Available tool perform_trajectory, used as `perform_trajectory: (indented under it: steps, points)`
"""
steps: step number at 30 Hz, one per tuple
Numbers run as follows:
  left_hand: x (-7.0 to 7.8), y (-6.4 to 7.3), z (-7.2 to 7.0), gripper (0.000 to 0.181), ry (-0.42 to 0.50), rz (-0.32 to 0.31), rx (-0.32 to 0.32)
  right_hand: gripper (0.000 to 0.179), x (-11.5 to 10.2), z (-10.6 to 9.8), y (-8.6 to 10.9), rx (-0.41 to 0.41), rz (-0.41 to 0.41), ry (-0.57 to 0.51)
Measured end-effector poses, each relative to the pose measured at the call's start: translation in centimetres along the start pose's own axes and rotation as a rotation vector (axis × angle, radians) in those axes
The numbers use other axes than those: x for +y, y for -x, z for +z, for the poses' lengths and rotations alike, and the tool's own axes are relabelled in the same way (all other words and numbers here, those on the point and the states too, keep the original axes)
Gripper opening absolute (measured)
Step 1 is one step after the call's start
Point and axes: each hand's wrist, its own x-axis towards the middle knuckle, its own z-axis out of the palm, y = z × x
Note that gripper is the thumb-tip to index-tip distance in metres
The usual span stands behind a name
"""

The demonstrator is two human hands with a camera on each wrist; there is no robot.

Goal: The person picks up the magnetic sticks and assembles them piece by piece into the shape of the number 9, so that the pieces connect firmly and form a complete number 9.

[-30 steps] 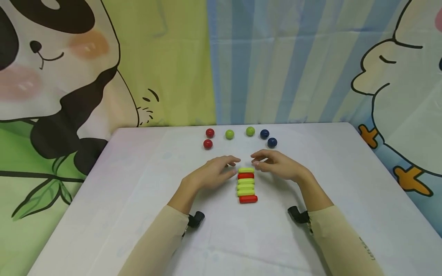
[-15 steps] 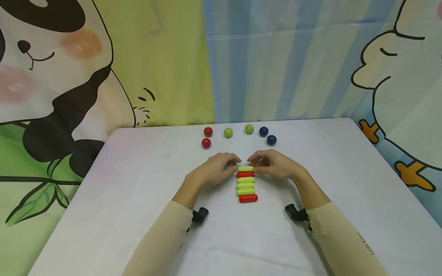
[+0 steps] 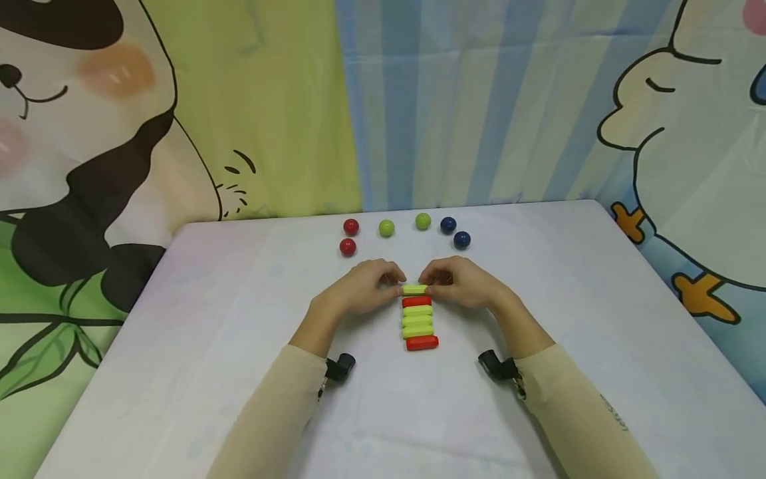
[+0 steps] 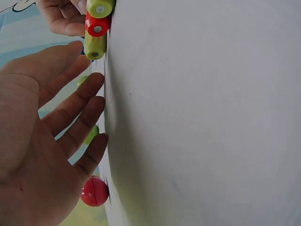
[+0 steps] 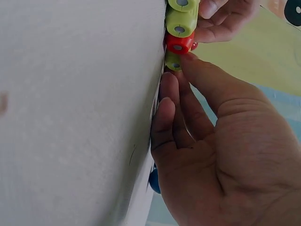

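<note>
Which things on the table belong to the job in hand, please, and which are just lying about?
Likely in the job: far yellow rod, between left grip and right grip; three other yellow rods; two red rods.

Apparently just lying about: two red balls; two green balls; two dark blue balls.

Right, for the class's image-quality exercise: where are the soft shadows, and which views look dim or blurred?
Head view: brightest, soft shadow beside the right sleeve on the white tabletop; left wrist view: dimmer, tabletop greyish, shadow beside the left hand; right wrist view: also dim, shading beside the right hand, a blurred brownish smudge at the left edge.
</note>
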Motion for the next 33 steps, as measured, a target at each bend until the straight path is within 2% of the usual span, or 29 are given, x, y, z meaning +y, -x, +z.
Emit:
perform_trajectory:
  steps: [8,15,23,33]
  points:
    - [-0.4,-0.4,-0.4,0.025,0.020,0.011,0.017,0.016,-0.4,-0.3,-0.9,0.035,-0.008,0.012]
    - [-1.3,-0.6,0.0,0.021,0.079,0.009,0.023,0.014,-0.1,0.1,-1.6,0.006,-0.062,-0.025]
    - [-2.0,-1.3,0.1,0.020,0.100,0.004,0.028,0.014,0.0,0.2,-2.2,0.017,-0.043,-0.024]
    - [-2.2,-2.1,-0.4,0.018,0.148,-0.053,0.028,0.016,0.2,0.0,-3.1,0.045,-0.048,-0.019]
